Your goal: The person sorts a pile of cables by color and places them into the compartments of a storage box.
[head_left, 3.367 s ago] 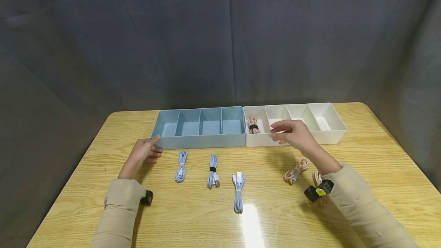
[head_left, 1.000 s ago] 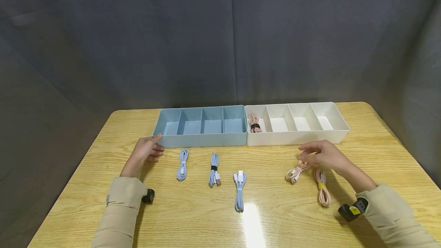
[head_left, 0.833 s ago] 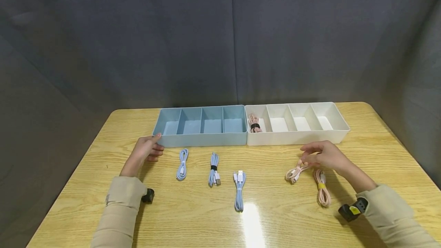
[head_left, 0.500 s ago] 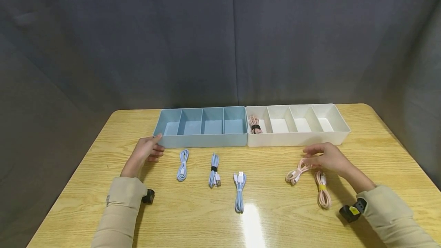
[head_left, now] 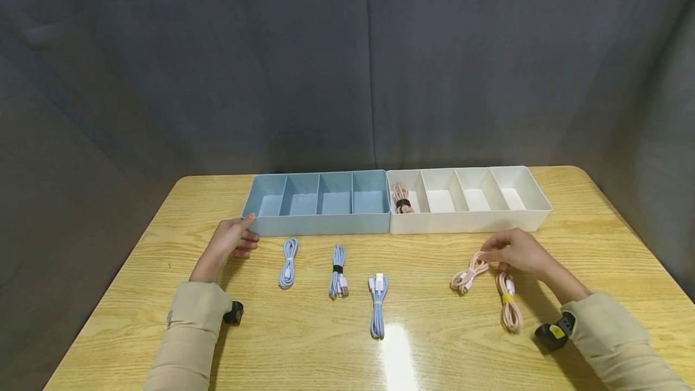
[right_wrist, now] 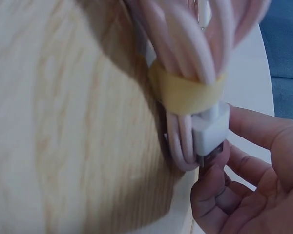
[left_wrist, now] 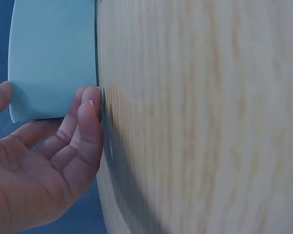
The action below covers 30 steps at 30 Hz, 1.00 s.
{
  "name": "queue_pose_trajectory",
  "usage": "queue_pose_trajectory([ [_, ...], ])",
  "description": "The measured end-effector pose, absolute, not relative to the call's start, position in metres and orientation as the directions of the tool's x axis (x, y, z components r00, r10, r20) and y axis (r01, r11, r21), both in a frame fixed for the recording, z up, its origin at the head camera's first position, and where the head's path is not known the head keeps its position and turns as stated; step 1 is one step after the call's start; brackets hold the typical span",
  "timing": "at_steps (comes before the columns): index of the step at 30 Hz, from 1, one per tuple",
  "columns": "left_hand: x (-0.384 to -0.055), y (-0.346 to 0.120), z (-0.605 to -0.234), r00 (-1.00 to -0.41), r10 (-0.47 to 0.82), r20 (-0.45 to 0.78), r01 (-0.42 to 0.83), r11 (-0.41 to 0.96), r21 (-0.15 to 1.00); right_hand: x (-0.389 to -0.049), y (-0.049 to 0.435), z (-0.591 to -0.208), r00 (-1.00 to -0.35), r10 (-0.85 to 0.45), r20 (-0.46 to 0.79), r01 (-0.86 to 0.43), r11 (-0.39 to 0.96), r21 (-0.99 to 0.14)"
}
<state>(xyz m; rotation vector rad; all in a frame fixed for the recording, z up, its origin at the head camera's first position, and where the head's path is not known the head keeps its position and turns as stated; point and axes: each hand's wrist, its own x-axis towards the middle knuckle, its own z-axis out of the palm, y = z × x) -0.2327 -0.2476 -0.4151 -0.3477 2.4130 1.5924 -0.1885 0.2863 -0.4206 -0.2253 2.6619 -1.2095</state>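
My left hand (head_left: 228, 240) holds the near left corner of a blue compartment box (head_left: 320, 225). Its thumb is at the rim, and the curled fingers lie against the lower edge in the left wrist view. My right hand (head_left: 518, 251) pinches one end of a coiled pink cable (head_left: 466, 279); the fingertips are partly hidden. Just below that hand lies a second pink cable with a yellow band (head_left: 509, 306). In the right wrist view, its white plug (right_wrist: 212, 129) covers part of the fingers. Another pink cable with a black band (head_left: 402, 200) sits in the white box's leftmost compartment.
The white compartment box (head_left: 467, 221) stands end to end with the blue one. Three coiled blue cables lie in front: the left one (head_left: 288, 263), one with a black band (head_left: 337, 270) and the right one (head_left: 377, 306). A dark curtain (head_left: 347, 65) hangs behind the table.
My right hand has come from the white box down and right to the pink cables. Over the last second it has shifted only slightly right there. The left hand stays at the blue box.
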Motion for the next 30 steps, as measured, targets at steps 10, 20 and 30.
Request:
queue_pose_trajectory([
  [10,-0.231,-0.249,-0.417,-0.953,-0.066,-0.295,-0.298,0.374,0.878,-0.188,0.283,-0.422,-0.965,-0.217,-0.146,-0.040,0.675,-0.736],
  [20,-0.232,-0.248,-0.416,-0.951,-0.068,-0.300,-0.303,0.384,0.872,-0.191,0.281,-0.420,-0.961,-0.234,-0.148,-0.031,0.621,-0.783],
  [30,-0.232,-0.247,-0.414,-0.951,-0.079,-0.298,-0.305,0.382,0.872,-0.190,0.278,-0.410,-0.955,-0.246,-0.168,0.013,0.528,-0.849],
])
